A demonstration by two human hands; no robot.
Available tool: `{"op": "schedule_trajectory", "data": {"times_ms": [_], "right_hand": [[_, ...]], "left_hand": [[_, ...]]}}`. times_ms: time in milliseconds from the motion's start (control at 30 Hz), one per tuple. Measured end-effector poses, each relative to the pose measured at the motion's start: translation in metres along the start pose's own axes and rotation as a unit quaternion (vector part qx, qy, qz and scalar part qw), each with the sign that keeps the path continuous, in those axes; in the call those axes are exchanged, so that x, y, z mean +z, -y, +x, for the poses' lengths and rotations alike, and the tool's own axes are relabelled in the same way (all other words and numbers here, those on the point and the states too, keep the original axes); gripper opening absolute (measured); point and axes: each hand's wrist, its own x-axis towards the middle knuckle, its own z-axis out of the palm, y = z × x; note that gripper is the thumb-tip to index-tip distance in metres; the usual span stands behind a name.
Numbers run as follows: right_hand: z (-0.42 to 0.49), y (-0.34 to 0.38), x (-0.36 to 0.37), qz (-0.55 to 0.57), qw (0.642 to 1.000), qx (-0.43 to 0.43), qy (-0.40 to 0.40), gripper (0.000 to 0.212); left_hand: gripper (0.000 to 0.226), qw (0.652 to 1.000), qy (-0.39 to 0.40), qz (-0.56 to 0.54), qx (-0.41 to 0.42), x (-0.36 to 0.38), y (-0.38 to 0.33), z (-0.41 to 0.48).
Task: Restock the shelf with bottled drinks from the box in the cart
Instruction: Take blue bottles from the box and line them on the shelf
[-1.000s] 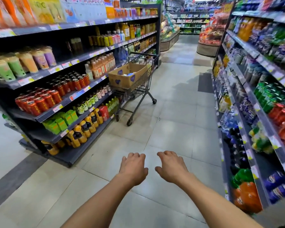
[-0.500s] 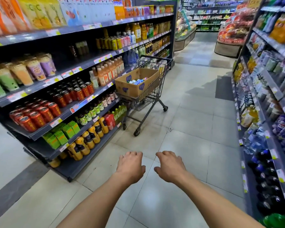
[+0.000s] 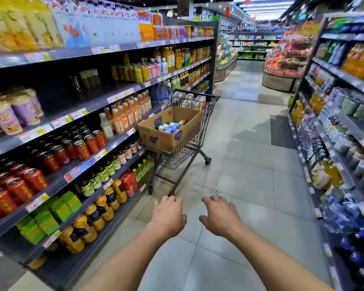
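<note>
In the aisle: cart (image 3: 172, 160) with box (image 3: 166, 139) is coming nearer; left hand (image 3: 168, 215) and right hand (image 3: 219, 215) are hovering apart, empty; unloading pending.

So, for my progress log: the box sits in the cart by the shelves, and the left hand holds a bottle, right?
No: in the head view the left hand holds nothing, fingers loosely curled. The box does sit in the cart.

Tiled floor (image 3: 250, 185): wheeled cart (image 3: 190, 141) at 12 o'clock, cardboard box (image 3: 162, 139) in its basket. Shelf (image 3: 118, 143) at 9 o'clock carries rows of cans (image 3: 80, 143) and bottles (image 3: 124, 118).
</note>
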Motion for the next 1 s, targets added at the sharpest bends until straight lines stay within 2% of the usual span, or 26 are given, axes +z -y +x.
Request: {"op": "schedule_trajectory", "data": {"times_ms": [233,500,733,1000], "right_hand": [[0.107,-0.003,-0.027,0.013,1.0,0.011,0.001,0.053],[0.253,-0.055,-0.048,0.013,1.0,0.003,0.001,0.054],[0.385,-0.097,-0.084,-0.001,0.999,-0.048,0.012,0.051],[0.496,-0.103,-0.108,0.002,0.996,-0.092,0.018,0.048]], "left_hand": [[0.04,1.0,0.017,0.009,0.012,-0.025,0.03,0.107],[0.039,0.999,0.035,0.019,0.01,-0.033,0.019,0.263],[0.051,0.999,0.032,0.009,-0.041,-0.053,0.021,0.385],[0.053,0.996,0.011,0.001,-0.088,-0.065,0.041,0.482]]}}
